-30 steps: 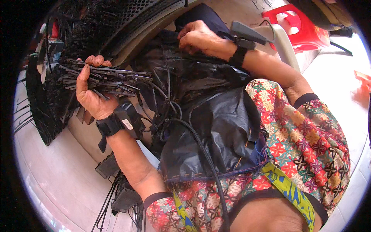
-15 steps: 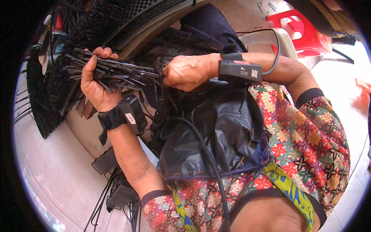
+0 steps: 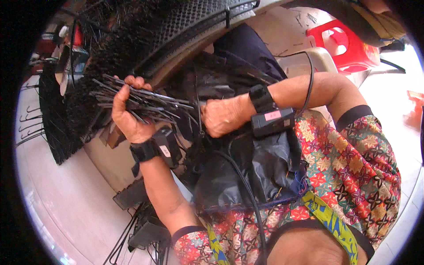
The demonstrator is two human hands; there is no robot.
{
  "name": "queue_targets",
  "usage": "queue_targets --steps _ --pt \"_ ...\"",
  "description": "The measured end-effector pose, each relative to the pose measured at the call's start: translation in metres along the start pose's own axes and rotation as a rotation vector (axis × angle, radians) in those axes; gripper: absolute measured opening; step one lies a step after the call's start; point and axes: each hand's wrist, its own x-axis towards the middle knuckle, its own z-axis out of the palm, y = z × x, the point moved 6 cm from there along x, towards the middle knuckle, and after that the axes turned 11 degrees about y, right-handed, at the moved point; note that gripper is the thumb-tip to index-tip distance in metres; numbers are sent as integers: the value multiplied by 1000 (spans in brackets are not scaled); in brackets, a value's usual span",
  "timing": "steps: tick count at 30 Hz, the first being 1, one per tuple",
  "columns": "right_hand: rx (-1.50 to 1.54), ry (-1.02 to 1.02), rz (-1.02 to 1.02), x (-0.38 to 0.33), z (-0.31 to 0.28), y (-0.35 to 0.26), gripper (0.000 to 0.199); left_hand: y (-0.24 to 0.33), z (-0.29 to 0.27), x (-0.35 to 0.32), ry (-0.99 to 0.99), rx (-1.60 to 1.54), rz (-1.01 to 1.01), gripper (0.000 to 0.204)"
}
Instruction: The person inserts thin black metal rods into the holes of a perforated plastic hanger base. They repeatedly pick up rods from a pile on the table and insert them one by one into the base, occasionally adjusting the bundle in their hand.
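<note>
From where I stand, the person's left hand [image 3: 131, 123] is wrapped round a thick bundle of dark strips [image 3: 152, 100], thumb across them, their ends fanning out above the black apron [image 3: 260, 170]. The right hand [image 3: 222, 117] is curled just beside those ends, its fingertips hidden; whether it grips anything I can't tell. A red stool [image 3: 362, 51] stands well apart.

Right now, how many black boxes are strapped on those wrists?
2: one box by the left hand holding dark strips, another box by the right hand. Both show plainly.
</note>
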Motion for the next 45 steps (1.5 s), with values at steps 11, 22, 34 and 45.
queue_targets --steps 11,22,34,45 --pt "-80 103 34 -17 -24 9 20 -3 6 -10 56 17 -13 46" --pt "212 499 731 -69 -94 88 20 -26 25 -24 15 71 -101 57" --pt "608 1380 950 -72 -161 188 17 -76 56 -34 -27 412 -216 19" --pt "626 1503 1015 -76 -141 209 12 -84 52 -38 -77 431 -259 18"
